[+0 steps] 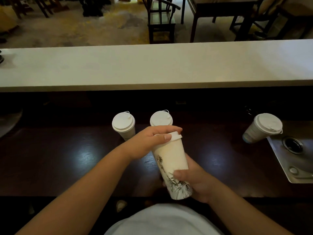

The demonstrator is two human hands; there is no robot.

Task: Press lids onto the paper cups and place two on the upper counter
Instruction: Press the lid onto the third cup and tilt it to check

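Dark polished wooden tabletop (67,158) runs below a long pale upper counter (152,65), with dim chairs and tables on the café floor beyond it at 12 o'clock. A person at the near edge holds a tall white paper cup printed with an ink-brush design (171,163) in both hands. The left hand (152,141) is cupped over the white plastic lid (177,135) at the cup's top, palm and thumb closed around its rim. The right hand (194,182) is wrapped firmly around the cup's base. The cup is lifted and tilted, its long axis running from the base at about 5 o'clock up to the lid at about 11 o'clock, so the lid end leans away from the body towards the counter.

Two more white lidded paper cups (123,124) (161,118) stand upright side by side just past the left hand at 12 o'clock. A fourth lidded cup (262,128) sits well apart at 2 o'clock, beside a stainless steel sink (291,160).

The lid appears to be getting its final press. The counter bears no cups, so both placements seem to remain; it lies straight ahead at 12 o'clock, above the held cup.
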